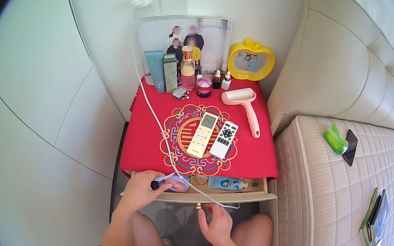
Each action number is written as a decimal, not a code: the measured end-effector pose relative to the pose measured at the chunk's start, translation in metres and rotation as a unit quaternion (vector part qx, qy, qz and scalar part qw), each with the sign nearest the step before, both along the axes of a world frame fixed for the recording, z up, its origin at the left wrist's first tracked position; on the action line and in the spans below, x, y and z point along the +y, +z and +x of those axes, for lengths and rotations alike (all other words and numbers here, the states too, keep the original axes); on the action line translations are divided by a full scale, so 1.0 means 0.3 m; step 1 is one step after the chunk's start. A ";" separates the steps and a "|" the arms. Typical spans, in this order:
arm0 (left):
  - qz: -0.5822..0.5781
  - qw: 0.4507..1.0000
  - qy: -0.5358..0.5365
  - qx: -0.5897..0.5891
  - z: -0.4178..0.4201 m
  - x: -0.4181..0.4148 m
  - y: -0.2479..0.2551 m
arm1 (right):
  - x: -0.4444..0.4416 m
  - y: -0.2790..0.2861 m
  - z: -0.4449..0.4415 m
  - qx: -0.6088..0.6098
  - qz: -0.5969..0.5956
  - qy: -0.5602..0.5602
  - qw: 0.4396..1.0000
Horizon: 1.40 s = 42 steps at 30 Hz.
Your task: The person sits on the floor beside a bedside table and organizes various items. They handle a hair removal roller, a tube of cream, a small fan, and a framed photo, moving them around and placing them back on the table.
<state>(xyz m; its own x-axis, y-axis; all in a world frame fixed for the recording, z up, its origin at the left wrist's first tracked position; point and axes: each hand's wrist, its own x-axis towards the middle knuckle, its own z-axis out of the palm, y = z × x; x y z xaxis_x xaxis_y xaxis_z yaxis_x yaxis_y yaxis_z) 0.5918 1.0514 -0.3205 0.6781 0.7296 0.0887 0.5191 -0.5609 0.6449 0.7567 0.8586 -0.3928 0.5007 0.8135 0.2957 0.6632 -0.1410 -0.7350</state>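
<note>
In front of me a shallow nightstand drawer (pixel 247 196) is pulled partly out. My left hand (pixel 142 191) reaches over its left end, thumb and fingers around a small lavender fan (pixel 179 183). A dark round end (pixel 155 185) shows between those fingers; whether it belongs to the fan is unclear. At the drawer's front, my right hand (pixel 215 223) has its fingertips on the gold knob (pixel 199 206). A blue tube (pixel 227 183) with a cartoon print lies inside the drawer. Across the drawer front hangs a white cable (pixel 208 198), passing beside the fan.
A red embroidered cloth (pixel 147 146) covers the nightstand, bearing two remote controls (pixel 202 135), a pink lint roller (pixel 250 112), cosmetic bottles (pixel 188 74) and photo frames (pixel 251 60). To the right stands a mattress (pixel 310 185) with a phone (pixel 350 147); a white cabinet (pixel 32 98) flanks the left.
</note>
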 end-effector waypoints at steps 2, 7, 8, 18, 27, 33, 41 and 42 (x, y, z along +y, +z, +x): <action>-0.005 0.999 0.000 -0.044 0.034 -0.023 -0.001 | -0.006 0.017 -0.010 0.003 0.015 -0.031 0.999; 0.115 0.990 0.081 -0.027 0.097 -0.061 -0.047 | 0.002 0.028 0.006 -0.034 0.055 -0.084 0.994; 0.116 0.989 0.085 -0.021 0.097 -0.065 -0.051 | 0.005 0.035 0.015 -0.054 0.056 -0.089 0.993; 0.184 0.983 0.014 0.017 0.097 -0.050 -0.098 | 0.108 0.151 0.097 -0.151 0.035 -0.093 0.984; -0.069 0.981 -0.007 -0.179 0.082 -0.039 -0.121 | -0.010 0.038 0.012 0.013 0.081 0.031 0.996; -0.475 0.845 -0.096 -0.226 0.054 -0.054 -0.071 | -0.055 -0.058 0.009 0.319 0.067 -0.045 0.944; -0.499 0.695 -0.365 -0.366 -0.067 0.008 -0.023 | 0.048 -0.046 0.111 0.158 -0.087 -0.024 0.983; -0.491 0.696 -0.366 -0.375 -0.076 0.014 -0.028 | 0.076 -0.048 0.122 0.163 -0.087 -0.022 0.983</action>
<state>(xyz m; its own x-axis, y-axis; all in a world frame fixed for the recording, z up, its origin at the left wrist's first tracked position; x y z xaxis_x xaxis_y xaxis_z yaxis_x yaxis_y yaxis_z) 0.5690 1.0556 -0.3289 0.9319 0.1708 0.3199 -0.3624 0.4038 0.8400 0.7931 0.8814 -0.4070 0.5814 0.8132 -0.0269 0.3875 -0.3058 -0.8697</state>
